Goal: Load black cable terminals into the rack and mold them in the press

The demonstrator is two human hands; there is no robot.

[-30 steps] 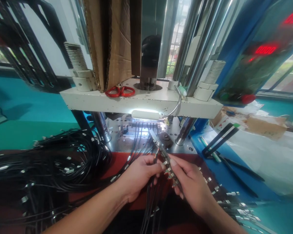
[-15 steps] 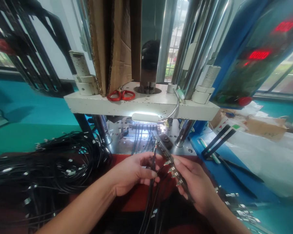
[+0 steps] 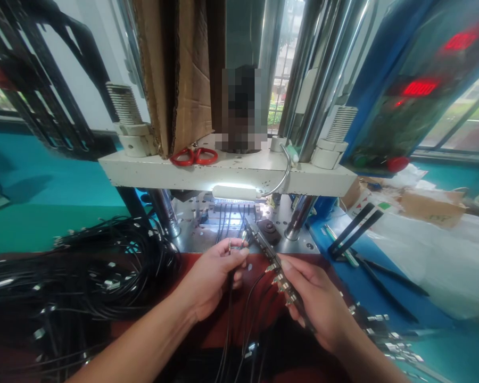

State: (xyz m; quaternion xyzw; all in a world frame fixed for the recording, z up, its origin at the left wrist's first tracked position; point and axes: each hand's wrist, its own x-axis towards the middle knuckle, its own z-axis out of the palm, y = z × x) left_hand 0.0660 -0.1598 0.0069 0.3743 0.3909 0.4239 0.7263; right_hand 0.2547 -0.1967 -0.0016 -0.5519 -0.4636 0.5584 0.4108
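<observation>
Between the thumb and fingers of my left hand [image 3: 219, 268] are thin black cables [image 3: 230, 298], with small metal connector ends [image 3: 244, 235] sticking up past the fingertips. My right hand [image 3: 317, 298] is closed around a long dark metal bar [image 3: 268, 252], held at a slant with its far end near the press bed. Several small shiny connectors [image 3: 280, 280] sit in a row along the bar, and a black cable [image 3: 250, 287] runs down from one of them. The two hands are apart, with the bar's far half just right of my left fingertips.
Ahead stands a press with a white plate [image 3: 231, 174], a lit lamp [image 3: 236, 191] and a steel bed [image 3: 187, 226] carrying cables in a mould. Red-handled scissors [image 3: 194, 156] lie on the plate. Coiled black cables [image 3: 104, 276] are at left; tweezers [image 3: 391, 292] and connectors [image 3: 399, 346] at right.
My left hand has moved slightly left, drawing the cables away from the bar. The right hand still holds the bar in nearly the same place.
</observation>
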